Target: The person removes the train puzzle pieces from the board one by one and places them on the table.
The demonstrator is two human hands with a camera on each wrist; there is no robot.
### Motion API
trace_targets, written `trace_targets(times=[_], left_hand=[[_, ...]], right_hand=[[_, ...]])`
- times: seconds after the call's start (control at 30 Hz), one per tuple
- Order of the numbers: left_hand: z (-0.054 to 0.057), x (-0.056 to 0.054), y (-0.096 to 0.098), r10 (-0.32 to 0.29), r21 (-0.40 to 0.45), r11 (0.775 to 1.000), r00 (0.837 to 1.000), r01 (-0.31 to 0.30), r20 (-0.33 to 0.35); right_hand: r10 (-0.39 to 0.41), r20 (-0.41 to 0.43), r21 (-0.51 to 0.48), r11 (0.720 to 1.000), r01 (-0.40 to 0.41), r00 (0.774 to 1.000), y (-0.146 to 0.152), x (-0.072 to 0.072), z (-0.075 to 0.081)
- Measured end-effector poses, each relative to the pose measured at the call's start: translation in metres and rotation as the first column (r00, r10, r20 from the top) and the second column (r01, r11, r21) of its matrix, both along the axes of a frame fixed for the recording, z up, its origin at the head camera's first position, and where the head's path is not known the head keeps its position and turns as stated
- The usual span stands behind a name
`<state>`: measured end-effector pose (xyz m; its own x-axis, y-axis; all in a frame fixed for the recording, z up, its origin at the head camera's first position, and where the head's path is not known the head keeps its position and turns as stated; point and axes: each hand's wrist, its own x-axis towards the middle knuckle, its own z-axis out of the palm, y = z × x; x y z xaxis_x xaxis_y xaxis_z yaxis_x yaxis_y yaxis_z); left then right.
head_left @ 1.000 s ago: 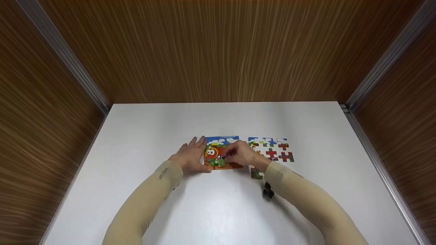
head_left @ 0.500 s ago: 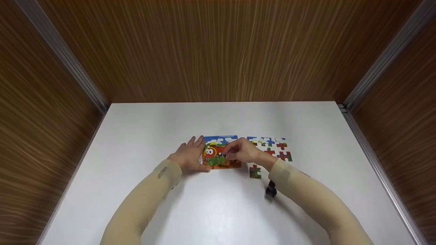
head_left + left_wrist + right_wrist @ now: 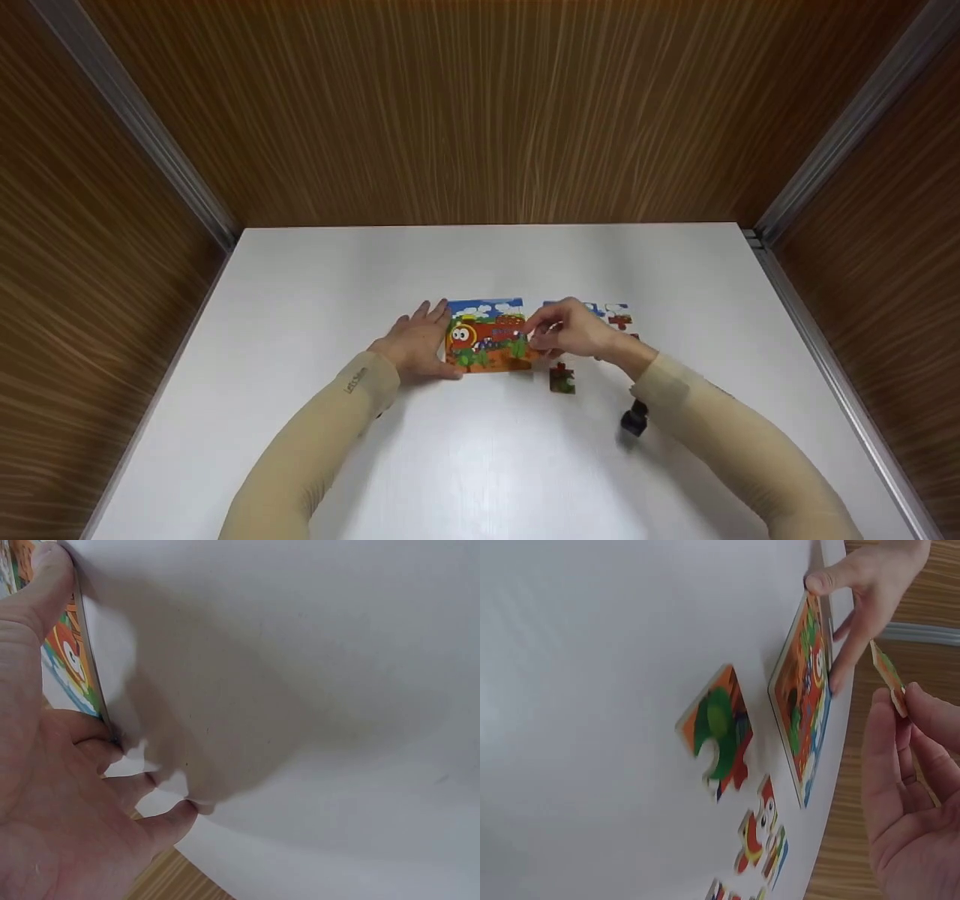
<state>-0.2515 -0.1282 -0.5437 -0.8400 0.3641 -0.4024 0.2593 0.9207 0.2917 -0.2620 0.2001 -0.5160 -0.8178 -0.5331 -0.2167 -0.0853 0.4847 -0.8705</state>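
Note:
My left hand [image 3: 418, 343] lies with fingers spread along the left edge of a colourful puzzle board [image 3: 484, 353], its thumb at the front left corner. In the left wrist view, the thumb and fingers touch the board's edge. My right hand [image 3: 574, 330] is raised at the board's right side, pinching a jigsaw piece [image 3: 887, 675] between thumb and fingers. That piece shows green and orange in the right wrist view. The board bears a picture of a red train with a round face under a blue sky.
Right of the board lie loose jigsaw pieces. One is a green and red corner piece [image 3: 562, 379]; another is a cloud piece [image 3: 619, 311], and my right hand covers some. A black object [image 3: 634, 420] sits under my right wrist. Wood-grain walls [image 3: 480, 112] surround the white table [image 3: 480, 457].
My right hand has moved right from the board's middle to its right side, still pinching a jigsaw piece, and now hides more loose pieces. My left hand has stayed at the board's left edge.

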Motion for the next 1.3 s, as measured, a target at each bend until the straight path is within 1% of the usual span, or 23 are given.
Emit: trace_targets(times=[0.2, 0.43, 0.53, 0.63, 0.83, 1.0, 1.17, 1.3], left_hand=[[0.001, 0.001, 0.0, 0.016, 0.015, 1.0, 1.0, -0.016, 0.001], [0.001, 0.001, 0.0, 0.015, 0.02, 1.0, 1.0, -0.015, 0.003], [0.002, 0.002, 0.0, 0.015, 0.021, 1.0, 1.0, -0.015, 0.004], [0.002, 0.002, -0.001, 0.019, 0.03, 0.999, 1.0, -0.019, 0.005], [0.002, 0.001, -0.001, 0.011, 0.022, 1.0, 1.0, -0.011, 0.009], [-0.001, 0.001, 0.0, 0.011, 0.015, 1.0, 1.0, -0.011, 0.009], [-0.001, 0.001, 0.0, 0.016, 0.019, 1.0, 1.0, -0.016, 0.008], [-0.001, 0.001, 0.0, 0.017, 0.027, 0.999, 1.0, -0.017, 0.007]], right_hand=[[-0.033, -0.011, 0.007, 0.999, 0.033, 0.999, 0.026, 0.0, 0.001], [-0.087, -0.066, 0.052, 0.995, 0.091, 0.994, 0.056, 0.006, -0.004], [-0.1, -0.077, 0.051, 0.993, 0.104, 0.992, 0.067, 0.008, -0.006], [-0.121, -0.068, 0.044, 0.991, 0.124, 0.99, 0.077, 0.011, -0.009], [-0.154, -0.011, 0.026, 0.988, 0.155, 0.988, 0.095, 0.015, -0.015], [-0.186, -0.002, 0.07, 0.98, 0.185, 0.983, 0.106, 0.02, -0.018], [-0.188, -0.006, 0.098, 0.977, 0.188, 0.982, 0.114, 0.024, -0.023], [-0.189, 0.018, 0.099, 0.977, 0.187, 0.982, 0.116, 0.026, -0.024]])
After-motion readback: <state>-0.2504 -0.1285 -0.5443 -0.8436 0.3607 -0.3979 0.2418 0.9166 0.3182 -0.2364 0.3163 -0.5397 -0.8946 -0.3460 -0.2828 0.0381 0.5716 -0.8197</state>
